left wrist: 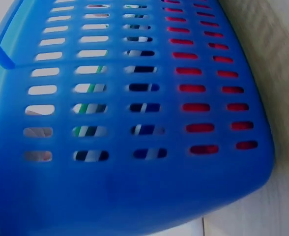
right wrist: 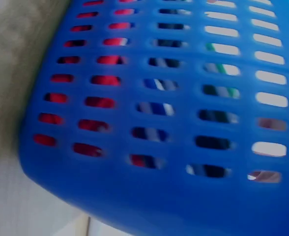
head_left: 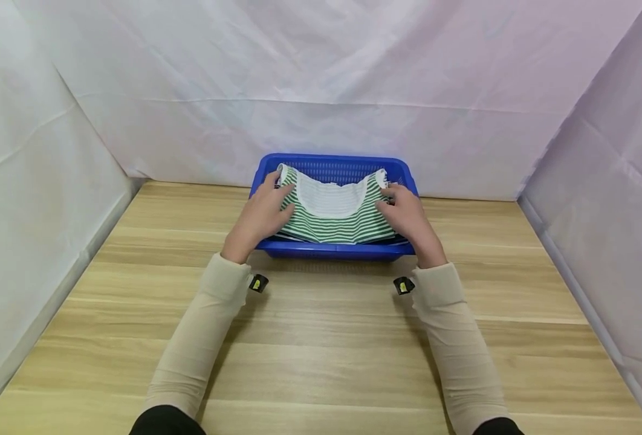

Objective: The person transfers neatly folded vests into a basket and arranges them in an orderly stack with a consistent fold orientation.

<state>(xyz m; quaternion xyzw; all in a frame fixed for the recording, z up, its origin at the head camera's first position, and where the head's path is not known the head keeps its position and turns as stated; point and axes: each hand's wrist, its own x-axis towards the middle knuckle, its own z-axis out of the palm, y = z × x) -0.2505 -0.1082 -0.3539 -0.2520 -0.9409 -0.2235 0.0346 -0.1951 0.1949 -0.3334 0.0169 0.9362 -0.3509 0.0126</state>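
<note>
A folded green-and-white striped top (head_left: 332, 226) with a white scoop neckline lies in a blue plastic basket (head_left: 334, 251). My left hand (head_left: 261, 210) is at the top's left side, its thumb and fingers spread apart over the stripes. On the opposite side my right hand (head_left: 405, 214) touches the top's edge, with the thumb and forefinger apart. Both outer fingertips are partly hidden between cloth and basket wall. Through the slots in the basket wall (left wrist: 120, 187), the left wrist view reveals dark and blue striped cloth (left wrist: 144, 130) under the green layer, and red cloth (left wrist: 196, 107) lowest.
The basket stands on a wood-grain table (head_left: 332, 338), close to a white cloth backdrop (head_left: 321, 121). White cloth sides rise at left (head_left: 32, 199) and right (head_left: 609, 175). A small black wrist device (head_left: 258, 283) sits by the left cuff, another (head_left: 404, 285) by the right.
</note>
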